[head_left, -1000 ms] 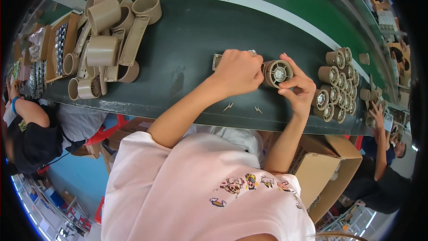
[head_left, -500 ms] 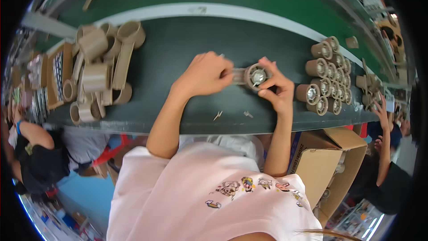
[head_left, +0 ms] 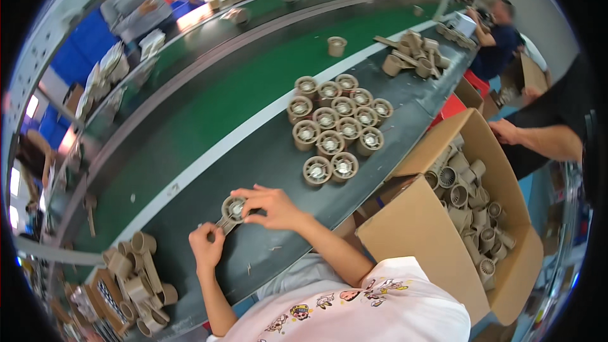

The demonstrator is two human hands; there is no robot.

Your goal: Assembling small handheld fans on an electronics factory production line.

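Observation:
Between my hands is a tan plastic hair dryer housing point(head_left: 234, 209), a round barrel with a handle and a silvery motor part inside. My left hand point(head_left: 206, 248) is closed around its handle end. With thumb and fingers, my right hand point(head_left: 273, 209) grips the barrel's rim from the right. Two small pale scraps lie on the dark worktop point(head_left: 288, 199) close by. Right of my hands stand several tan barrels point(head_left: 330, 142) in rows, their round open ends up, with silvery centres. At the lower left lies a heap of tan handled housings point(head_left: 140, 288).
A cardboard box point(head_left: 411, 234) full of tan cylinders stands at the table's right edge. Farther off lies another heap of housings point(head_left: 415, 54). A green conveyor belt point(head_left: 253, 114) runs behind a pale rail, carrying a lone tan cup-shaped part point(head_left: 336, 45). Co-workers are at the right.
The view has swung right, bringing the box and belt into sight. Both hands still hold the housing; my left hand stays at its handle and my right at its barrel.

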